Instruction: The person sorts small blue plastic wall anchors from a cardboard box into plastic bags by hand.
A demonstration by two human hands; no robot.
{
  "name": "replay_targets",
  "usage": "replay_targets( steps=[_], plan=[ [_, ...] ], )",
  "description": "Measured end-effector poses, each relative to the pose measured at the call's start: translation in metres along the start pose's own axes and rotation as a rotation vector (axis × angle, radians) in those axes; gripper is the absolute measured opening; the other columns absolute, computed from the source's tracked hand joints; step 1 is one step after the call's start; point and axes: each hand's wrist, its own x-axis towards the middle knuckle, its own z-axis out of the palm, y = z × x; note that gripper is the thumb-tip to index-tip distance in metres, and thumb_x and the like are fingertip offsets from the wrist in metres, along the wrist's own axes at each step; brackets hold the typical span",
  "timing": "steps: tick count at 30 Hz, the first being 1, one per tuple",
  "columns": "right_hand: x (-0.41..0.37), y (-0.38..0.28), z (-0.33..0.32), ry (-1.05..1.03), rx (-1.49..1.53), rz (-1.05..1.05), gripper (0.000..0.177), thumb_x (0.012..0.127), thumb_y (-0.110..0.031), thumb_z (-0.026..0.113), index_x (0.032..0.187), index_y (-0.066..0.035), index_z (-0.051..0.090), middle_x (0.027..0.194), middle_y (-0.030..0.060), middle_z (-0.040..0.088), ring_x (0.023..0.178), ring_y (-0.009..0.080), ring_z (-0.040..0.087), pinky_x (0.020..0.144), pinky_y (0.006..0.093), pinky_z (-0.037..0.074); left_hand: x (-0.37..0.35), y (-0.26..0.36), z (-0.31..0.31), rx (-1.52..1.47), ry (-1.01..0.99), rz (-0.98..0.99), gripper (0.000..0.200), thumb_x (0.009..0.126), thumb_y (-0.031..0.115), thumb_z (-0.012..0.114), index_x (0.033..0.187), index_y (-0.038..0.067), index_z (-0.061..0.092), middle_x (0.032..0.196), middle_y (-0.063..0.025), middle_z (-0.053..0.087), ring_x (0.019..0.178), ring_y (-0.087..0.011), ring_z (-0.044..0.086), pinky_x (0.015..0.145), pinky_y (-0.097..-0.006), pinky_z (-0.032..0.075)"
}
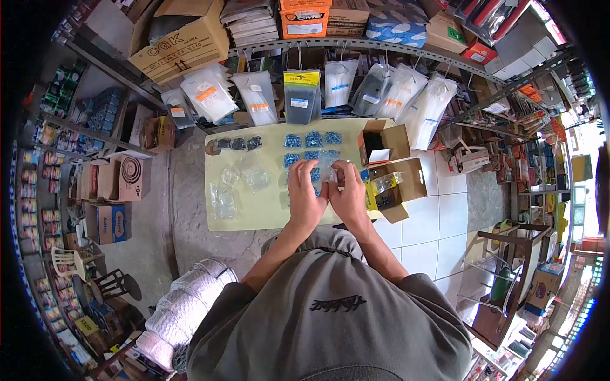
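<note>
The left hand [307, 195] and right hand [349, 197] met over the bench [254, 218], toward three o'clock from its centre. Each grip looked pinched on one clear bag [328, 164], fingertips drawn close together; whether anything lay inside the bag could not be told. It sat at twelve o'clock from the wrists, over the blue packets [313, 139].

The bag would probably handle as very light, limp and slippery, prone to crumple, and was likely best held by its edges, near a corner. The packets, seemingly filled with small pieces, would likely be a little heavier and shift in shape.

Counted, three packets made the far row and at least two showed in the next; more lay partly behind the hands, so the total stayed uncertain. About three dark bundles [238, 144] lay at ten o'clock. Loose clear plastic [256, 178] spread at nine o'clock in roughly three heaps, single pieces uncountable. Two open cartons stood at two and three o'clock: the far carton [396, 141] and the near carton [415, 179]. Beyond, at twelve, hung about eight hanging packs [302, 105].
</note>
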Motion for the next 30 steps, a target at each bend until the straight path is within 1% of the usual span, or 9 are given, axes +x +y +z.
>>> replay_targets(
  steps=[8,11,18,20,22,25,27,28,30],
  plan=[
    [-0.005,0.004,-0.001,0.098,-0.145,0.005,0.033,0.080,0.003,0.064,0.110,-0.003,0.051,0.078,0.0161,0.054,0.063,0.0325,0.056,0.057,0.0401,0.047,0.003,-0.003,0.003,-0.031,0.065,0.035,0.039,0.078,-0.014,0.061,0.114,0.001,0.053,0.109,-0.0180,0.053,0.096,-0.0324,0.057,0.072,-0.0368,0.050],
    [-0.006,-0.001,-0.007,0.025,-0.205,0.078,0.036,0.080,-0.004,0.066,0.113,-0.005,0.051,0.090,0.0157,0.061,0.074,0.0353,0.064,0.062,0.0434,0.051,0.001,-0.002,0.006,-0.058,0.044,0.052,0.039,0.078,-0.015,0.061,0.113,0.000,0.054,0.109,-0.0178,0.053,0.096,-0.0323,0.057,0.069,-0.0364,0.051],
    [-0.004,0.008,-0.009,-0.004,-0.265,0.080,0.031,0.080,-0.005,0.066,0.107,-0.006,0.052,0.086,0.0157,0.065,0.077,0.0373,0.065,0.061,0.0450,0.051,-0.004,-0.005,0.006,-0.092,-0.020,0.051,0.047,0.076,-0.019,0.059,0.115,0.006,0.055,0.112,-0.0153,0.051,0.094,-0.0318,0.059,0.068,-0.0364,0.052],
    [-0.004,0.011,-0.007,0.091,-0.244,0.097,0.030,0.079,-0.003,0.065,0.105,-0.009,0.052,0.067,0.0123,0.056,0.063,0.0353,0.058,0.056,0.0427,0.045,-0.005,-0.006,0.005,-0.090,-0.030,0.065,0.048,0.075,-0.021,0.058,0.115,0.006,0.055,0.112,-0.0149,0.050,0.092,-0.0312,0.059,0.068,-0.0361,0.052],
    [-0.006,0.010,-0.007,0.087,-0.250,0.075,0.029,0.079,-0.003,0.064,0.105,-0.009,0.052,0.067,0.0117,0.055,0.062,0.0355,0.058,0.056,0.0427,0.045,-0.008,-0.010,0.006,-0.089,-0.040,0.076,0.050,0.075,-0.022,0.057,0.116,0.007,0.056,0.113,-0.0144,0.050,0.091,-0.0307,0.059,0.067,-0.0359,0.052],
    [-0.008,0.007,-0.009,0.058,-0.245,0.070,0.029,0.079,-0.001,0.062,0.105,-0.008,0.052,0.067,0.0115,0.055,0.062,0.0351,0.057,0.055,0.0419,0.044,-0.010,-0.014,0.005,-0.036,-0.061,0.139,0.050,0.075,-0.019,0.059,0.117,0.007,0.056,0.115,-0.0152,0.048,0.092,-0.0300,0.059,0.070,-0.0361,0.051],
    [-0.007,0.005,-0.013,0.033,-0.234,0.089,0.029,0.080,0.001,0.061,0.106,-0.008,0.052,0.067,0.0118,0.054,0.062,0.0345,0.057,0.055,0.0412,0.044,-0.011,-0.011,-0.002,-0.125,-0.142,0.104,0.051,0.075,-0.007,0.069,0.121,0.006,0.053,0.120,-0.0180,0.046,0.104,-0.0330,0.055,0.084,-0.0425,0.050],
    [-0.006,0.005,-0.016,-0.018,-0.182,0.167,0.031,0.079,-0.001,0.061,0.108,-0.007,0.052,0.070,0.0131,0.059,0.064,0.0344,0.061,0.056,0.0418,0.046,-0.011,-0.009,-0.007,-0.126,-0.143,0.103,0.051,0.075,-0.007,0.069,0.121,0.006,0.053,0.120,-0.0180,0.046,0.104,-0.0330,0.055,0.084,-0.0425,0.050],
    [-0.005,0.012,-0.018,-0.064,-0.134,0.248,0.032,0.079,-0.002,0.062,0.110,-0.006,0.052,0.073,0.0144,0.063,0.067,0.0343,0.065,0.057,0.0423,0.047,-0.011,-0.008,-0.019,-0.176,-0.130,0.294,0.068,0.072,0.004,0.077,0.131,0.005,0.044,0.128,-0.0206,0.043,0.115,-0.0343,0.047,0.099,-0.0442,0.041]
  ],
)
